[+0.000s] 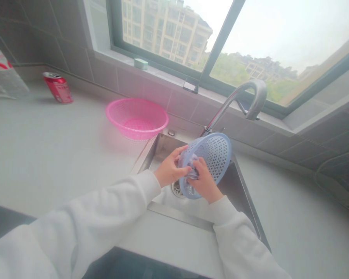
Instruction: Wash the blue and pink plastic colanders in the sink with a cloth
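Over the sink (182,221) I hold a light blue plastic colander (218,155) tilted on its side, its hollow facing me. My left hand (171,167) grips the left part of its rim, thumb on the inner side and fingers behind. Inside the colander my right hand (203,180) presses a crumpled pale cloth (193,170) against the wall near the left rim. The fingers are closed round the cloth, and part of it is hidden by them.
Behind the sink rises a curved metal faucet (229,100). A pink plastic basket (138,133) stands on the counter at left, with a red can (58,88) and a clear plastic bag (6,77) farther left. A green sponge-like block (141,64) lies on the windowsill.
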Demonstrator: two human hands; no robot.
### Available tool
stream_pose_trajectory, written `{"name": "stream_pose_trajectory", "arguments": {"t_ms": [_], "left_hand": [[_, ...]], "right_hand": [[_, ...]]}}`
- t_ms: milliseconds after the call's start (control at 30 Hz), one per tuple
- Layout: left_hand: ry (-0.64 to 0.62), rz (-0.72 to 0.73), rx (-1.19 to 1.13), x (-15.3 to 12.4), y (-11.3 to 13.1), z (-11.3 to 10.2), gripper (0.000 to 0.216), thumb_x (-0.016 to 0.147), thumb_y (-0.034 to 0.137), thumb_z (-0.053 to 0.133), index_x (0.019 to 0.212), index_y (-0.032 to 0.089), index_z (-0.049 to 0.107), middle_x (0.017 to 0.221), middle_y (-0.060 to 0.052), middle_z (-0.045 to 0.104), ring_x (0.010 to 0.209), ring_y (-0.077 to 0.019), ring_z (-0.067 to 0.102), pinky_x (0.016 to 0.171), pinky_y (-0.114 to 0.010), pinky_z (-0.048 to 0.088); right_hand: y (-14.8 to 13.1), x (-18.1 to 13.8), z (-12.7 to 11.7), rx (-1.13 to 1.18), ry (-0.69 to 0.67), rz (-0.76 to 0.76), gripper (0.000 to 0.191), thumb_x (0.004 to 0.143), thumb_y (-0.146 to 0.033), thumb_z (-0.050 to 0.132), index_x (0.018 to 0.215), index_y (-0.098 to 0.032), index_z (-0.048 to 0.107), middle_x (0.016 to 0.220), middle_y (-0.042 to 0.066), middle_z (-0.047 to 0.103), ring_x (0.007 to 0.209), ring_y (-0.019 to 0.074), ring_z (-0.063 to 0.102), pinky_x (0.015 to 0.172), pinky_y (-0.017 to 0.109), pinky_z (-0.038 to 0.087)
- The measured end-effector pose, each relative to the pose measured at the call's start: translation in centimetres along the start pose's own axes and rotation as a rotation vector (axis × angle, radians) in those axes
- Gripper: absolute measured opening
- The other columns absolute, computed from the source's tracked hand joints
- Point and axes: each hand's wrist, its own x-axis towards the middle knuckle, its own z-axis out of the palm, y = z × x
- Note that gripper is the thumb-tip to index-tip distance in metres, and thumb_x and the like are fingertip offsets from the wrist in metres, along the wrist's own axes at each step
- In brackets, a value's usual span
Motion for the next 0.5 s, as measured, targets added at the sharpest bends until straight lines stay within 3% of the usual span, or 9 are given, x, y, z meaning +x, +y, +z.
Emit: {"name": "stream_pose_trajectory", "arguments": {"t_ms": [100, 200, 333, 433, 500], "left_hand": [[0.044, -0.004, -0.111, 0.4, 0.0, -0.4, 0.1, 0.068, 0.032, 0.09, 0.156, 0.012, 0.049, 0.123, -0.016, 0.077, 0.105, -0.0265, 0.074, 0.099, -0.041, 0.057], [0.04, -0.031, -0.119, 0.5, 0.2, -0.7, 0.104, 0.066, 0.032, 0.093, 0.158, 0.011, 0.048, 0.133, -0.019, 0.074, 0.117, -0.0309, 0.072, 0.108, -0.045, 0.054], [-0.056, -0.069, 0.015, 0.0, 0.7, -0.5, 0.1, 0.069, 0.024, 0.09, 0.16, 0.013, 0.049, 0.139, -0.019, 0.072, 0.123, -0.0323, 0.07, 0.115, -0.051, 0.051], [-0.121, -0.03, 0.184, -0.5, 1.0, 0.0, 0.094, 0.07, 0.018, 0.087, 0.158, 0.02, 0.053, 0.142, -0.015, 0.071, 0.124, -0.032, 0.069, 0.118, -0.052, 0.049], [-0.149, -0.017, 0.221, -0.7, 0.8, 0.3, 0.093, 0.071, 0.018, 0.086, 0.158, 0.022, 0.054, 0.143, -0.013, 0.071, 0.123, -0.0313, 0.069, 0.116, -0.05, 0.05]], "right_hand": [[0.4, -0.4, 0.1, -0.062, -0.233, 0.106, 0.046, 0.069, -0.006, 0.06, 0.111, -0.023, 0.069, 0.113, 0.006, 0.056, 0.109, 0.0229, 0.059, 0.102, 0.038, 0.051], [2.4, -0.6, -0.8, -0.23, -0.209, 0.287, 0.049, 0.07, -0.002, 0.058, 0.113, -0.022, 0.071, 0.107, 0.006, 0.054, 0.104, 0.0222, 0.06, 0.105, 0.038, 0.049], [5.0, -0.2, -2.6, -0.396, 0.147, 0.505, 0.04, 0.072, -0.007, 0.059, 0.109, -0.019, 0.068, 0.108, 0.008, 0.051, 0.105, 0.0267, 0.057, 0.107, 0.047, 0.047], [4.9, 0.0, -3.2, -0.361, 0.522, 0.417, 0.039, 0.072, -0.014, 0.06, 0.11, -0.02, 0.063, 0.119, 0.011, 0.049, 0.117, 0.0301, 0.053, 0.113, 0.053, 0.043], [3.8, 0.0, -2.8, -0.294, 0.662, 0.28, 0.036, 0.07, -0.018, 0.061, 0.106, -0.022, 0.06, 0.123, 0.011, 0.049, 0.122, 0.031, 0.051, 0.113, 0.053, 0.044]]}}
